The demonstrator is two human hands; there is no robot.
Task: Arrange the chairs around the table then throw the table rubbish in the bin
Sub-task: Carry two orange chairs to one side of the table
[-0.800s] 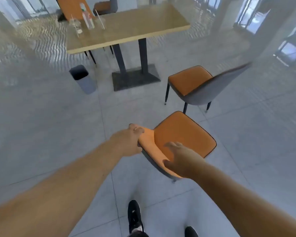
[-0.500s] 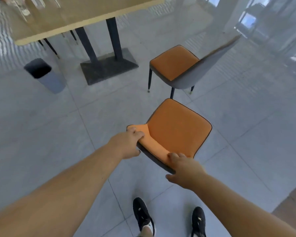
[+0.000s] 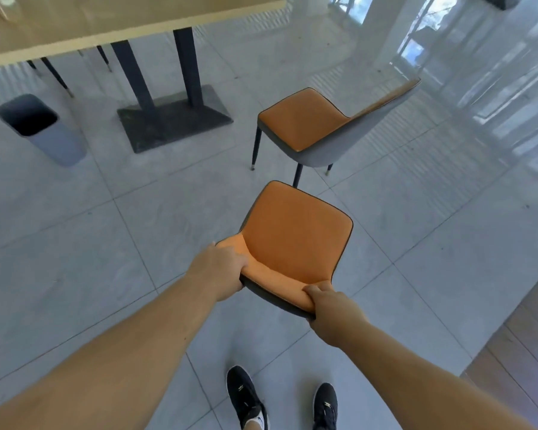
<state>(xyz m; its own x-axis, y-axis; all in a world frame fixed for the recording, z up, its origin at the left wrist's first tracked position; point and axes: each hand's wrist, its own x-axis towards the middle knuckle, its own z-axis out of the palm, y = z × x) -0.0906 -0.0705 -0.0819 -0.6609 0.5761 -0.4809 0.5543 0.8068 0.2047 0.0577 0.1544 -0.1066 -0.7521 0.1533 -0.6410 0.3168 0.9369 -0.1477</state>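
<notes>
An orange chair (image 3: 295, 234) with a grey shell stands just in front of me, seen from above. My left hand (image 3: 219, 268) grips the left end of its backrest top, and my right hand (image 3: 333, 308) grips the right end. A second orange chair (image 3: 305, 119) stands beyond it, its back to the right. The wooden table (image 3: 90, 23) on dark legs is at the upper left; the things on its top are out of view. A grey bin (image 3: 41, 128) with a dark inside stands on the floor left of the table's base.
The table's dark base plate (image 3: 174, 119) lies on the grey tiled floor. Thin legs of another chair (image 3: 55, 74) show under the table's far side. My black shoes (image 3: 246, 398) are at the bottom. A wooden floor strip (image 3: 522, 352) runs at the right.
My right hand has shifted from the backrest's face to its right end and closed on it. The view has moved closer to the table and tilted down, hiding the tabletop items.
</notes>
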